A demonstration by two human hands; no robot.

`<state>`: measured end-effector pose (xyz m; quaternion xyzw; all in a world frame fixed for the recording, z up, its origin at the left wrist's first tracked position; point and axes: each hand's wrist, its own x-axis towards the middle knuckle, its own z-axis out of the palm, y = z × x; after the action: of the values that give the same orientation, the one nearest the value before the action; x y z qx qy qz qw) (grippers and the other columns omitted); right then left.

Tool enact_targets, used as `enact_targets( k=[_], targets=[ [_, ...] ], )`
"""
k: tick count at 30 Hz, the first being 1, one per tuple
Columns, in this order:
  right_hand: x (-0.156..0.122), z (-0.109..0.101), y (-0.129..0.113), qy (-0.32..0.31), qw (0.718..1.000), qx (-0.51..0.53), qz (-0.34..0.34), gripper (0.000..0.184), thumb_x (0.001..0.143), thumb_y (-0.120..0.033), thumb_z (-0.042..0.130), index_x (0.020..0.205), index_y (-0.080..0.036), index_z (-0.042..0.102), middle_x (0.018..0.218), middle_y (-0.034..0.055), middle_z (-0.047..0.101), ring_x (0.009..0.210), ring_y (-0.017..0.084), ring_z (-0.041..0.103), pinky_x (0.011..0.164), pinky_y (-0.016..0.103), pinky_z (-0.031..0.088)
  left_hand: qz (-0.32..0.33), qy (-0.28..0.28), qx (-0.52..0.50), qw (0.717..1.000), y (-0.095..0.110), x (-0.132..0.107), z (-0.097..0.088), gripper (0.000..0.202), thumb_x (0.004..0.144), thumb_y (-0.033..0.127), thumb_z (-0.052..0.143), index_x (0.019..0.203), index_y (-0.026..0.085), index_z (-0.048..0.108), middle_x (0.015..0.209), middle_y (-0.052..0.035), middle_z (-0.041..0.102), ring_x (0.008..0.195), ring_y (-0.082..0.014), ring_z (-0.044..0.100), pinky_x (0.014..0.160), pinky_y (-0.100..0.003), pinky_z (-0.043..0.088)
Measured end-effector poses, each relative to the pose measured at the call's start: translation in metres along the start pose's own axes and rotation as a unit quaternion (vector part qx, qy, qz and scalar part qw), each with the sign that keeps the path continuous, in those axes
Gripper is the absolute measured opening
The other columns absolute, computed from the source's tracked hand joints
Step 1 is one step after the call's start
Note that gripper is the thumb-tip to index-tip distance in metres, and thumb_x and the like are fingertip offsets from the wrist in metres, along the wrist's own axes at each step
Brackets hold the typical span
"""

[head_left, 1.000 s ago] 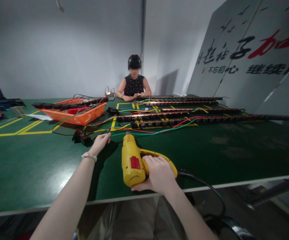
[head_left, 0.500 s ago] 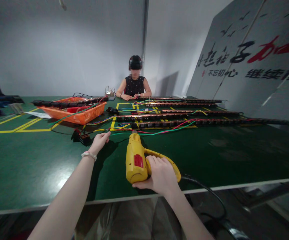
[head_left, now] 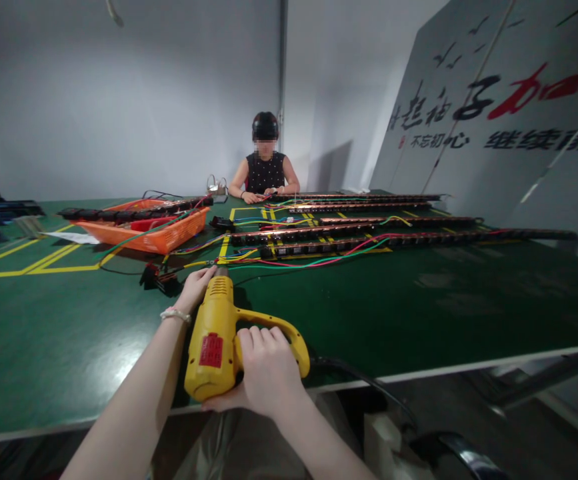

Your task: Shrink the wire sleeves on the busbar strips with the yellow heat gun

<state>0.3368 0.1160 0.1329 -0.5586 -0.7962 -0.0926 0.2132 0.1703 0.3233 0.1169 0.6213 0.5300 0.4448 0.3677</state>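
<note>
A yellow heat gun [head_left: 212,340] with a red label is gripped by its handle in my right hand [head_left: 269,367]. Its nozzle points away from me, close to the fingers of my left hand [head_left: 196,288]. That hand is closed at the near end of a bundle of thin coloured wires [head_left: 241,257]; the pinched part is mostly hidden behind the heat gun. Just left of my left fingers lies a black connector [head_left: 161,279], joined to the wires. The wires run to a long dark strip with coppery parts [head_left: 329,247] lying across the table.
An orange basket [head_left: 169,237] with another dark strip across it stands at the left. More strips [head_left: 369,198] lie further back, before a seated person [head_left: 265,170]. The heat gun's black cord [head_left: 359,375] passes over the front edge of the green table [head_left: 369,313].
My right hand has brought the heat gun leftward and nearer me, so its nozzle now sits by my left fingers. My left hand stays at the wires.
</note>
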Motion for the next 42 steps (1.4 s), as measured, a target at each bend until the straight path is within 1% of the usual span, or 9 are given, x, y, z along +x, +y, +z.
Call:
enact_targets(
  k=[2,4,11,17,20,23,26,35,42],
  targets=[
    [0.001,-0.002,-0.003,0.000,1.000,0.024,0.007,0.071,0.060,-0.082,0.052,0.087,-0.017,0.051,0.081,0.0054,0.060,0.076,0.021,0.057,0.075,0.038,0.040,0.003,0.003,-0.003,1.000,0.000,0.001,-0.001,0.061,0.057,0.073,0.056,0.069,0.014,0.063,0.059,0.0001,0.056,0.059,-0.0150,0.048,0.057,-0.026,0.035],
    [0.002,-0.004,-0.003,-0.002,0.999,0.033,0.010,0.081,0.052,-0.089,0.050,0.087,-0.017,0.052,0.082,0.0054,0.061,0.076,0.021,0.057,0.075,0.038,0.041,-0.001,0.003,-0.008,1.000,-0.001,0.002,-0.001,0.063,0.056,0.074,0.057,0.071,0.014,0.064,0.060,-0.0003,0.058,0.060,-0.0153,0.049,0.058,-0.026,0.036],
    [0.001,-0.008,0.011,-0.016,0.998,0.062,-0.005,0.073,0.056,-0.083,0.055,0.088,-0.017,0.054,0.084,0.0046,0.062,0.078,0.021,0.058,0.078,0.038,0.040,0.005,0.012,0.015,1.000,-0.007,0.006,-0.004,0.058,0.060,0.072,0.056,0.067,0.015,0.064,0.058,0.0007,0.057,0.059,-0.0148,0.049,0.057,-0.026,0.035],
    [-0.007,-0.018,0.047,-0.042,0.998,0.034,-0.012,0.035,0.077,-0.044,0.061,0.098,-0.017,0.056,0.092,0.0064,0.066,0.084,0.022,0.061,0.080,0.036,0.040,0.038,0.007,0.021,0.999,-0.005,0.003,-0.002,0.050,0.069,0.064,0.053,0.050,0.018,0.051,0.049,0.0018,0.049,0.053,-0.0121,0.044,0.058,-0.025,0.035],
    [-0.013,-0.024,0.068,-0.034,0.998,0.045,0.014,0.049,0.069,-0.054,0.066,0.099,-0.017,0.055,0.094,0.0069,0.066,0.087,0.023,0.062,0.081,0.036,0.041,0.046,0.001,0.027,0.999,-0.002,0.002,-0.002,0.049,0.072,0.063,0.051,0.049,0.019,0.050,0.050,0.0008,0.050,0.053,-0.0127,0.044,0.060,-0.026,0.035],
    [-0.019,-0.029,0.086,-0.020,0.997,0.053,0.057,0.074,0.049,-0.072,0.070,0.096,-0.018,0.055,0.093,0.0067,0.067,0.088,0.026,0.063,0.082,0.038,0.042,0.044,0.000,0.024,0.999,-0.003,0.002,-0.001,0.049,0.073,0.062,0.051,0.050,0.019,0.051,0.050,0.0006,0.050,0.053,-0.0131,0.044,0.061,-0.027,0.035],
    [-0.023,-0.032,0.096,-0.012,0.995,0.037,0.090,0.077,0.043,-0.076,0.070,0.094,-0.019,0.055,0.090,0.0048,0.067,0.088,0.026,0.064,0.082,0.039,0.042,0.047,-0.004,0.028,0.998,-0.006,0.003,-0.001,0.049,0.074,0.062,0.050,0.050,0.019,0.051,0.050,0.0008,0.051,0.053,-0.0132,0.044,0.060,-0.027,0.034],
    [-0.023,-0.027,0.088,0.004,0.994,0.023,0.103,0.072,0.044,-0.075,0.070,0.088,-0.021,0.053,0.088,0.0041,0.066,0.087,0.026,0.063,0.080,0.037,0.042,0.028,0.005,0.024,0.999,-0.006,0.003,0.001,0.051,0.072,0.066,0.050,0.052,0.019,0.051,0.049,0.0007,0.049,0.052,-0.0138,0.043,0.058,-0.027,0.033],
    [-0.011,-0.014,0.056,0.033,0.997,0.018,0.072,0.072,0.052,-0.078,0.062,0.089,-0.017,0.055,0.082,0.0074,0.064,0.077,0.026,0.061,0.075,0.038,0.040,0.034,0.020,0.040,0.998,0.000,-0.001,0.001,0.051,0.071,0.065,0.049,0.050,0.019,0.049,0.050,0.0002,0.050,0.052,-0.0128,0.042,0.055,-0.027,0.032]
  ],
)
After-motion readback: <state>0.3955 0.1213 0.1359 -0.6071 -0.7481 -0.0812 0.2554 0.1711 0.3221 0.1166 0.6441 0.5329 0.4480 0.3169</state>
